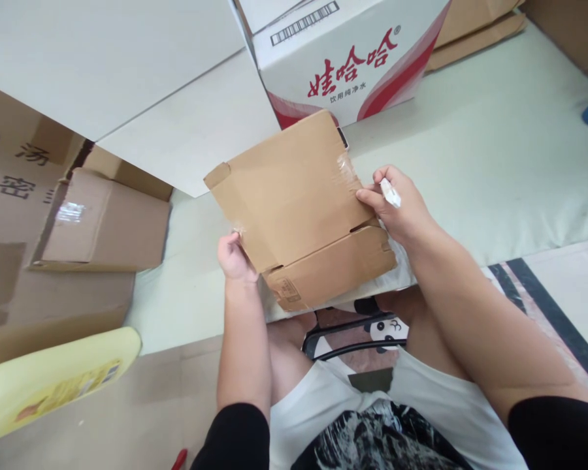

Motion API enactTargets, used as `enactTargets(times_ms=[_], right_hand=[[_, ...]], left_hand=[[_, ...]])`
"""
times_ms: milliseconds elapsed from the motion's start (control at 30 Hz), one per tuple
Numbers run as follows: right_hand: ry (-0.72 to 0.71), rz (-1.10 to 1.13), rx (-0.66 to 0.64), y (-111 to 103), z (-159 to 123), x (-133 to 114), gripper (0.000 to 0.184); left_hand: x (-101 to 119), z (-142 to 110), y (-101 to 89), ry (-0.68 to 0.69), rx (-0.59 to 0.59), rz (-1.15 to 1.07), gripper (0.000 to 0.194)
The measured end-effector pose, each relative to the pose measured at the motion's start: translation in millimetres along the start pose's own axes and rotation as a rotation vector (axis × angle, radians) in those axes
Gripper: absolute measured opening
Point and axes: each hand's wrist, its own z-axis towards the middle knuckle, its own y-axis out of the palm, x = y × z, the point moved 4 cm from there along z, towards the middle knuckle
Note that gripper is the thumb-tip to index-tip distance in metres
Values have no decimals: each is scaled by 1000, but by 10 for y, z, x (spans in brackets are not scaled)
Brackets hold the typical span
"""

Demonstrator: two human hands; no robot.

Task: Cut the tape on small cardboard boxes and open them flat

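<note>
A brown cardboard box [294, 189], folded flat or nearly so, is held tilted in front of me. A crease runs across it, with a flap [333, 267] bearing a small printed label on the side nearer my lap. At its left edge, my left hand [236, 258] grips the cardboard, its fingertips partly hidden behind. The thumb and fingers of my right hand [396, 199] pinch the opposite edge. A small white object [391, 193], its kind unclear, is also tucked in that hand. Clear tape [345, 166] clings near the right edge.
A white carton with red lettering [343, 72] stands behind the cardboard on a pale green covered surface [494, 150]. Brown boxes [108, 215] are stacked at left, beside a large white panel [176, 98]. A yellow plastic object [63, 378] is at lower left.
</note>
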Motion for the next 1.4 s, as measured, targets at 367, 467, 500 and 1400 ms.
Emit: enactTargets(times_ms=[367,467,500,1400], right_hand=[[-9,-1,11,-7,12,16,45],[-6,2,8,0,7,2,46],[-5,8,8,2,4,-6,46],[-9,17,89,-13,71,41,37]], left_hand=[[-39,25,-24,72,21,78,28],[-43,16,-16,76,14,93,25],[-46,13,-10,73,15,99,24],[-63,-27,46,88,129,148,37]])
